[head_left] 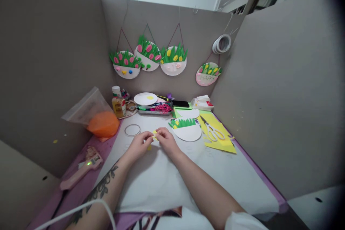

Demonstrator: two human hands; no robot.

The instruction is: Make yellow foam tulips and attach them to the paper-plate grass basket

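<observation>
Left hand (140,143) and right hand (167,141), fingers (161,132) pinched tight, share a small yellow piece (155,134)! Scissors (208,126) lie on yellow paper (225,145).

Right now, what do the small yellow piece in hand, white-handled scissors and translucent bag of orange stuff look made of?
Small yellow piece: probably paper, no shine visible; mostly hidden, so unsure.
White-handled scissors: handles likely plastic, opaque white; blades probably metal, dark, slim and pointed.
Translucent bag: plastic film, slightly cloudy; orange contents show through.
</observation>
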